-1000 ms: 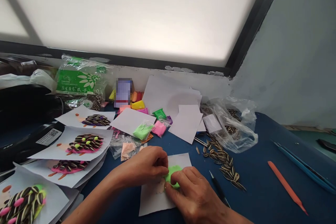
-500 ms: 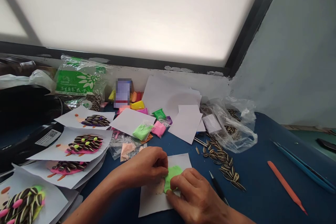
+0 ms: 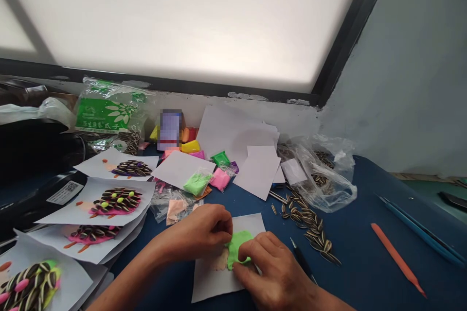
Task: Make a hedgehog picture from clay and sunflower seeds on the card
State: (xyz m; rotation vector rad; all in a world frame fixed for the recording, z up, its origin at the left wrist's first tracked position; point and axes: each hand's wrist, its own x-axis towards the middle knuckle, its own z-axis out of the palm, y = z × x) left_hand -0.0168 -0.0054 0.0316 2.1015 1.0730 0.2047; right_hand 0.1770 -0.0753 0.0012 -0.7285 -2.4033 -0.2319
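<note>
A flattened patch of light green modelling clay lies on a white paper card. It borders a thin patch of peach clay on its left. My left hand is curled, thumb and fingertips closed at the green patch's upper left edge. From the right, my right hand pinches the patch's lower right edge between thumb and bent forefinger. The fingers partly cover the clay's edges. Beside my right hand lies a dark pen-like tool with a thin metal tip.
Sunflower seeds are strewn to the right, before a clear plastic bag of seeds. Farther right lie an orange clay tool and blue tweezers. Finished seed-hedgehog cards stack at left; clay packets and blank paper lie behind.
My right fingers have shifted slightly at the green clay's lower right edge. My left hand stays almost in place, and the view has moved a little.
</note>
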